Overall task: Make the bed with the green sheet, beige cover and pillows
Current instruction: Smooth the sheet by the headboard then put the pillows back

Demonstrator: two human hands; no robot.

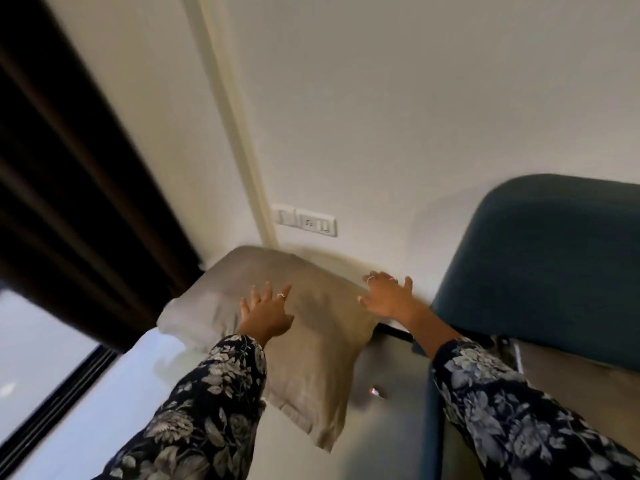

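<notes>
— So, where are we with the bed?

— From the head camera I have a beige pillow (277, 313) up against the white wall (415, 116), in the gap between the dark curtain (69, 188) and the teal headboard (540, 265). It seems to rest on a pale surface beside the bed — whether it is fully settled I cannot tell, the picture is smeared. My left hand (265, 315) lies on the pillow's face with fingers spread and straight, gripping nothing. My right hand (386, 296) is at the pillow's right edge, fingers splayed and only loosely bent, also holding nothing.

— And the green sheet, the beige cover?

— Neither shows from here, and the mattress itself is out of view, so I can't say what is laid. A switch plate (304, 220) sits on the wall just above the pillow. My guess: the pillow is parked off the bed, so most of the job remains.
</notes>
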